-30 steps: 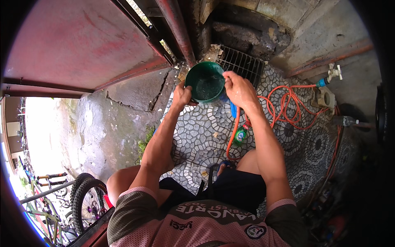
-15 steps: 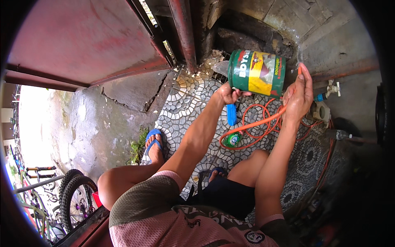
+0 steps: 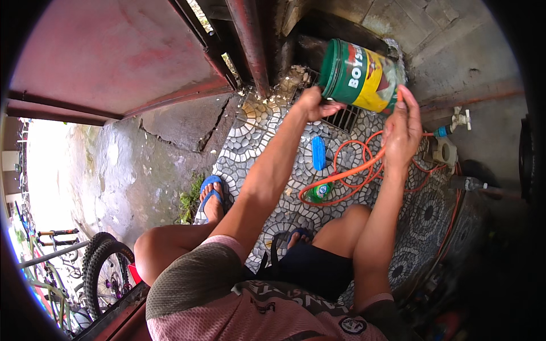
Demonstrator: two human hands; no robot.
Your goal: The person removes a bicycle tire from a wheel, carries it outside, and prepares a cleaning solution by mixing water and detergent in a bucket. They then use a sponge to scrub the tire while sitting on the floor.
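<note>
A green paint pail with a yellow patch on its label lies tipped on its side in the air. My left hand grips it at the rim end, its thumb and fingers on the near side. In my right hand is an orange hose, its end poking up by the fingers close to the pail's base. From that hand the hose loops down over the pebble-mosaic floor. A blue oblong block, perhaps a brush, rests on the floor below the pail. Nearer me lies a green bottle.
Behind the pail are a drain grate and a concrete wall. To the right, a tap juts from the wall. A red metal gate fills the upper left; a bicycle wheel stands at lower left.
The pail has moved up and slightly right, its rim end rising with my left hand. My right hand shifted a little left with the hose, and the drain grate now shows below the pail.
</note>
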